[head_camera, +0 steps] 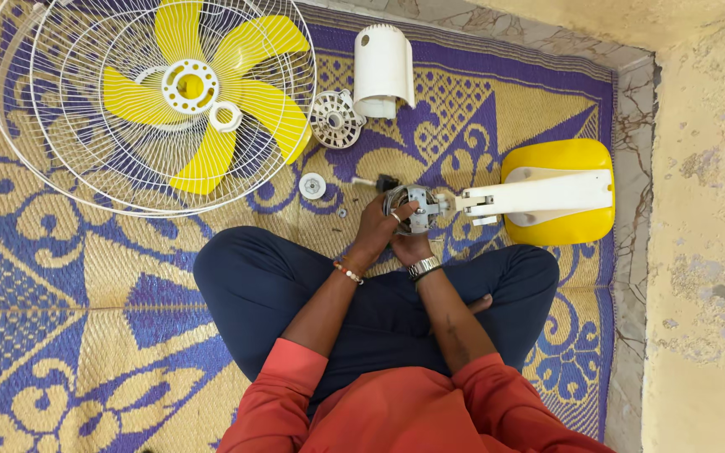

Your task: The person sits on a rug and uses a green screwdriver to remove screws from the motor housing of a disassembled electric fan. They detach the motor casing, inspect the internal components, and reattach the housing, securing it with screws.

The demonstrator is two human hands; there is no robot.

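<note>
- The fan motor under my left hand and right hand is bare, dull metal.
- The fan base is glossy yellow plastic.
- The guard is thin white-coated wire.
- The mat is coarse and woven.

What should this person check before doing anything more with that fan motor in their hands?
1. Both hands on the motor: ok. The left hand and right hand grip the bare fan motor.
2. Motor joined to the white stand neck on the yellow base: ok, it looks attached.
3. Small loose parts in sight: ok. The white round cap and the metal end plate lie on the mat.
4. Wire guard with yellow blades out of the way: ok.
5. White rear cover within reach: ok.
6. Power unplugged: cannot tell.
</note>
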